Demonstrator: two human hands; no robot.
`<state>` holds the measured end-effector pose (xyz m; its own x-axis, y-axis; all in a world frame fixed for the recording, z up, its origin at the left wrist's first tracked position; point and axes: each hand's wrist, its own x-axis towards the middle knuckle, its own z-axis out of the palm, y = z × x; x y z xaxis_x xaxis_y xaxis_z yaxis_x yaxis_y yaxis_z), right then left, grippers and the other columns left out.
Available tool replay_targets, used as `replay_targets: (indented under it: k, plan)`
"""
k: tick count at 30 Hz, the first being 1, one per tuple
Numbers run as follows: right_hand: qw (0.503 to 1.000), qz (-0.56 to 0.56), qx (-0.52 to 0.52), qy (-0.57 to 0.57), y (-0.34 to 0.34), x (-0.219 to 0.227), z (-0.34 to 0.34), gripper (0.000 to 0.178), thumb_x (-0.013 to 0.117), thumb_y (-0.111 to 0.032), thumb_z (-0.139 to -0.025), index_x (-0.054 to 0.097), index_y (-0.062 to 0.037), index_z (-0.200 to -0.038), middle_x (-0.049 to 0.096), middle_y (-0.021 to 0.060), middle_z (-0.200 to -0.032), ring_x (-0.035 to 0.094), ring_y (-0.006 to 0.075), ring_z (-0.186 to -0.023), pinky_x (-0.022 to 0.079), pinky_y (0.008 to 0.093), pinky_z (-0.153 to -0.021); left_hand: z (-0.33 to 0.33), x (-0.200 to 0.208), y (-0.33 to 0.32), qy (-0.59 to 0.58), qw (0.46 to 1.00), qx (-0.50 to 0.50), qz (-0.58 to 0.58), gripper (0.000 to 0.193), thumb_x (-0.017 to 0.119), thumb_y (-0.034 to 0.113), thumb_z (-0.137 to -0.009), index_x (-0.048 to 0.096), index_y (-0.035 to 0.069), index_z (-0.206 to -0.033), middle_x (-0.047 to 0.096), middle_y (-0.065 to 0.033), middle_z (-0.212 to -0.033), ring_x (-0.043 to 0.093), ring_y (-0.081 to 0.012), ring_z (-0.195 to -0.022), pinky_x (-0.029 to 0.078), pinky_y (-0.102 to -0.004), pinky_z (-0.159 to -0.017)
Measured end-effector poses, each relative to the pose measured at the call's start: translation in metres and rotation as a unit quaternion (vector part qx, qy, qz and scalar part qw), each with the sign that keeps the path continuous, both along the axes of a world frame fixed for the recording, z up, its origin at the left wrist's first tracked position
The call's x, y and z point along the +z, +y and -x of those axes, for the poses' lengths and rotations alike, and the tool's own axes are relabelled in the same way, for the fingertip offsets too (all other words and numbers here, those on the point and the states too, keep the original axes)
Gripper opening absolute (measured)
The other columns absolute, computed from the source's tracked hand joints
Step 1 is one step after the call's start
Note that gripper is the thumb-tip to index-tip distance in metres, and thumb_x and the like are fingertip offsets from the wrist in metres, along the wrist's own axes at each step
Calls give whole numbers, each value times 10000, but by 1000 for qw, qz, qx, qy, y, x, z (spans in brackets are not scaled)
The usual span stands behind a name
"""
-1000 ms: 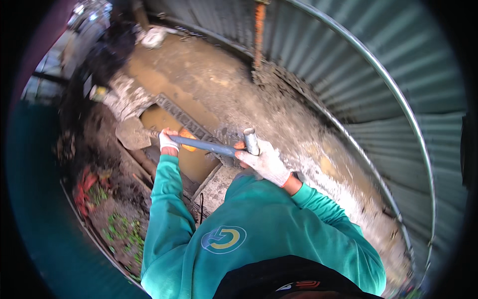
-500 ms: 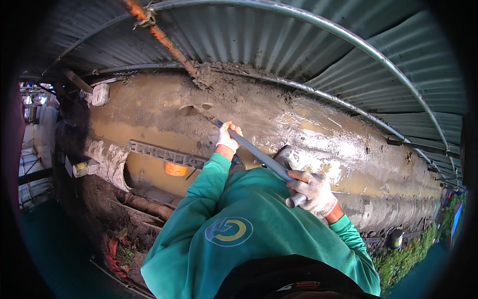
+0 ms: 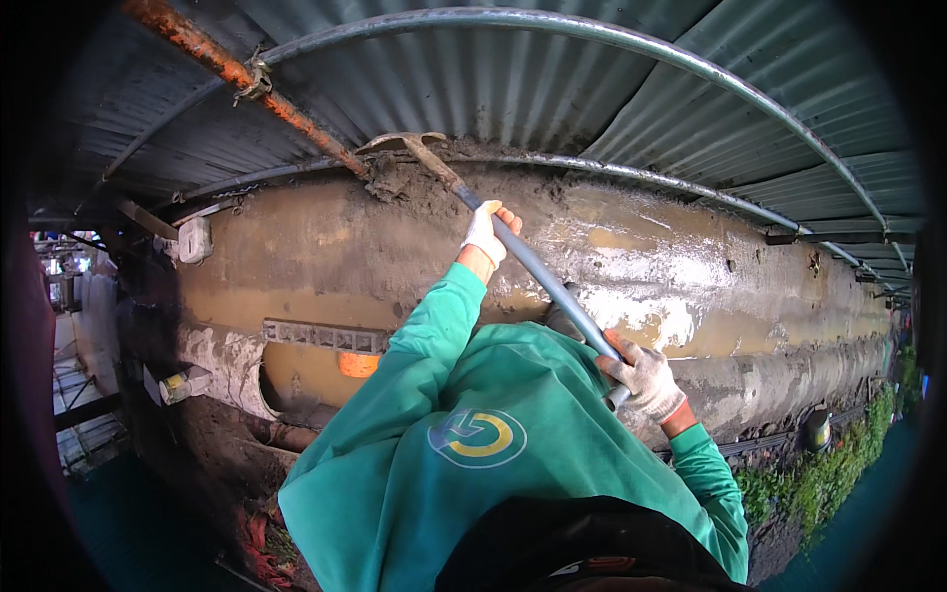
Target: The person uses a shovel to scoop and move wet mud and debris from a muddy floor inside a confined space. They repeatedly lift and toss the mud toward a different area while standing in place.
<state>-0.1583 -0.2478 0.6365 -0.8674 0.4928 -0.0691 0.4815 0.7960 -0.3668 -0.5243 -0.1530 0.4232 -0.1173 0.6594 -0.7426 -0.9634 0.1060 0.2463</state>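
Both my hands, in whitish work gloves, grip a hoe (image 3: 548, 284) with a long grey pipe handle. My left hand (image 3: 491, 235) is wrapped round the upper part of the handle, the arm stretched forward. Near the handle's lower end, beside my body, my right hand (image 3: 643, 377) is closed round it. The hoe's wide, muddy blade (image 3: 395, 144) is at the far side, at the top of a heap of wet mud (image 3: 419, 187) by the corrugated metal wall. How deep the blade sits in the mud, I cannot tell.
Corrugated sheets (image 3: 552, 89) and a curved metal pipe rail (image 3: 592, 28) bound the far side. A rusty orange pole (image 3: 222, 61) slants to the mud. Muddy water (image 3: 612, 237) covers the ground. A grey slotted bar (image 3: 321, 335) and an orange object (image 3: 357, 364) lie left; grass (image 3: 824, 483) grows right.
The hoe has moved forward and up, its blade now at the top of the mud heap by the wall. My left arm has stretched out further; my right hand has shifted slightly right.
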Motion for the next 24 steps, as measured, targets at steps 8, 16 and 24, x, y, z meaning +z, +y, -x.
replay_targets:
  k: [8, 16, 24]
  plan:
    - [997, 43, 6, -67, -19, -65, 126, 433, 651, -385, -920, 635, -222, -1321, 623, 166, -1323, 725, 352, -874, 603, 477, -798, 97, -83, -9, 58, 997, -15, 44, 141, 656, 150, -946, 584, 30, -962, 658, -116, -879, 680, -322, -788, 622, -473, -754]
    - [973, 108, -123, -160, -16, -71, 122, 718, 599, -426, -962, 353, -177, -1588, 697, 209, -933, 680, 402, -921, 537, 548, -778, 73, -130, -2, 131, 990, -23, 52, 449, 666, 288, -995, 405, 170, -648, 369, 9, -555, 426, -197, -486, 399, -391, -507]
    - [949, 109, -188, -226, -16, -31, 33, 604, 650, -351, -915, 517, -207, -1487, 686, 141, -1193, 680, 386, -901, 518, 566, -850, -66, -101, 54, 90, 988, -72, 101, 270, 641, 88, -869, 459, 120, -671, 395, -30, -569, 422, -220, -417, 408, -401, -450]
